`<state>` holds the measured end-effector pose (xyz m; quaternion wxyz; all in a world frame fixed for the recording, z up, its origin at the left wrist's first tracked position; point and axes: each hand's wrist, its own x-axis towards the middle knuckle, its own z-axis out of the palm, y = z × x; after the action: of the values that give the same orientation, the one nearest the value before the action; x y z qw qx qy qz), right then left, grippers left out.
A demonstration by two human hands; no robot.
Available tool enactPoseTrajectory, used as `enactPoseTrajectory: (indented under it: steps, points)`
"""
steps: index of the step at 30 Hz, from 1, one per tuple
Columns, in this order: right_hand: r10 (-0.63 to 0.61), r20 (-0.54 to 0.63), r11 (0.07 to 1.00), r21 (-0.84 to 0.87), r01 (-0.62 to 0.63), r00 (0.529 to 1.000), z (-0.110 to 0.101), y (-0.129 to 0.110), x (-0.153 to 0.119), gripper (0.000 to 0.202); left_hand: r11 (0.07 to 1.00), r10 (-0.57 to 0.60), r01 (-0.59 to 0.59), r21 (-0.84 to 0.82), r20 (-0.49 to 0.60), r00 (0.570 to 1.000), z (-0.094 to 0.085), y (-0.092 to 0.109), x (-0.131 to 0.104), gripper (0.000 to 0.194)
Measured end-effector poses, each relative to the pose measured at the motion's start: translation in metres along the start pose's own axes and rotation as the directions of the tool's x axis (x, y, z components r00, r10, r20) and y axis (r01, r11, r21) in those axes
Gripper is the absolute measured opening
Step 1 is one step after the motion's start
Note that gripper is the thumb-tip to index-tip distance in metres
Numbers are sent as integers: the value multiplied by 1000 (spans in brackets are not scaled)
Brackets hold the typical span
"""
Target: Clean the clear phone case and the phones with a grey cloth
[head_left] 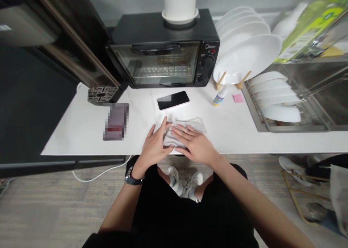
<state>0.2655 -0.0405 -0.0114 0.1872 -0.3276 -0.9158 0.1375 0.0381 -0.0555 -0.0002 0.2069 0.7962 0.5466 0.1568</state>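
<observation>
A crumpled light grey cloth [199, 125] lies on the white counter near its front edge. Resting flat on top of it is my right hand [198, 146], fingers stretched toward the left. My left hand [155, 145] is at the left side of the cloth, with thumb and fingers spread and the fingertips touching its edge. Part of the cloth is hidden beneath the hands. Just beyond them lies a black-screened phone [173, 100]. A small white bottle with a coloured label [219, 97] stands farther right.
Behind the phone stands a black toaster oven [160, 63] with a white pot [180, 3] on top. White plates [247, 56] lean in a wooden rack at right, beside a sink with bowls [280, 112]. A pink note [238, 98] and a blurred-out purplish item [116, 121] lie on the counter [231, 135].
</observation>
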Motion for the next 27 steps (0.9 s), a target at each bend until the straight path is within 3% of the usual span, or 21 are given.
enactPoseTrajectory:
  steps: [6, 10, 12, 14, 17, 19, 21, 24, 27]
  points:
    - [-57, 26, 996, 77, 55, 998, -13, 10, -32, 55, 1000, 11, -11, -21, -12, 1000, 0, 0, 0, 108]
    - [111, -61, 989, -90, -116, 992, -20, 27, -50, 54, 999, 25, -26, -23, -38, 999, 3, 0, 0, 106]
    - [206, -120, 962, -156, -223, 971, -14, 22, -41, 60, 999, 31, -32, -27, -52, 998, 4, 0, 1, 107]
    - [229, -138, 953, -170, -251, 963, -3, 5, -24, 66, 999, 27, -29, -36, -58, 998, 4, -1, 1, 108]
    - [86, -57, 990, -109, -92, 995, 13, -25, -9, 58, 998, 32, -34, -48, -38, 999, 4, -3, 1, 113]
    - [16, -24, 997, -75, -18, 1000, 13, -33, -16, 56, 998, 41, -43, -49, -30, 999, 3, -3, 0, 114]
    - [38, -31, 996, -80, -40, 999, 6, -25, -34, 56, 998, 42, -44, -52, -31, 999, 2, -2, 0, 112]
    - [203, -118, 966, -136, -219, 972, -7, 1, -54, 55, 998, 32, -33, -57, -25, 999, 0, 1, 0, 109]
    - [277, -164, 939, -161, -303, 947, -6, 11, -41, 57, 998, 32, -33, -53, -21, 999, -1, 1, 1, 108]
